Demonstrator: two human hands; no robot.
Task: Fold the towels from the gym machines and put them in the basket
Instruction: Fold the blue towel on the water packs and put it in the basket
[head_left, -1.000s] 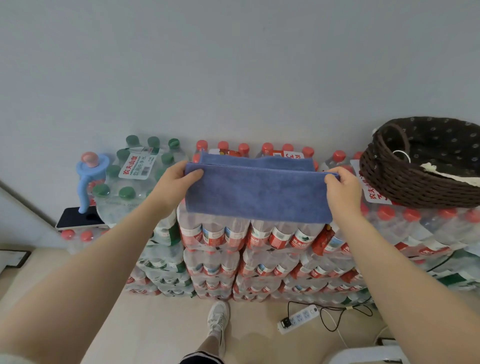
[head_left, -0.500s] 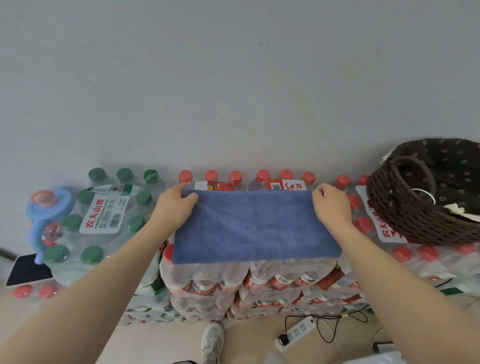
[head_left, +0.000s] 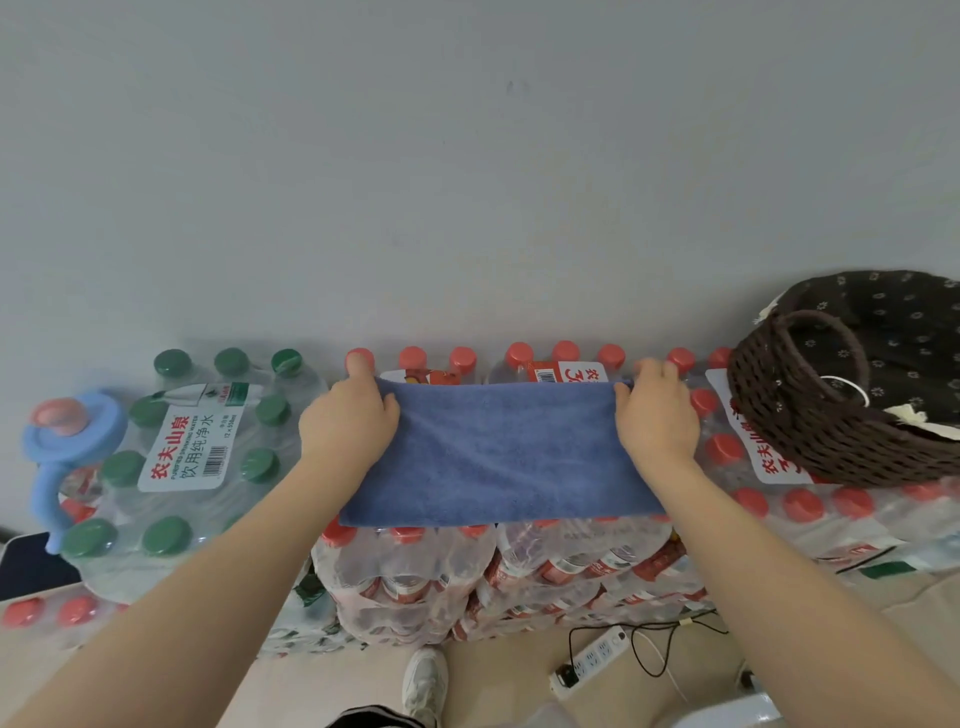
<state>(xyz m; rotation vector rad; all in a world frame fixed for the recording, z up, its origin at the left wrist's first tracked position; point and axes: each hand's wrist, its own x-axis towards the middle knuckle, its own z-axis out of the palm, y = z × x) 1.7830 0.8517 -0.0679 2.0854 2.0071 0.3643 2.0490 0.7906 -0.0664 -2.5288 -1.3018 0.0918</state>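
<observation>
Plain pale grey wall (head_left: 467, 156) fills upper half, one small dark mark on it. Stacked shrink-wrapped water bottle packs (head_left: 519, 571) against wall: red caps centre and right, green-capped pack (head_left: 182, 452) left. Beige floor (head_left: 519, 670) below, white power strip (head_left: 589, 660) with black cord. Soft even light.

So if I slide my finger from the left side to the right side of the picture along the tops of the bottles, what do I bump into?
Blue handle → green-capped bottle pack → left hand → blue towel → right hand → brown woven basket.
</observation>
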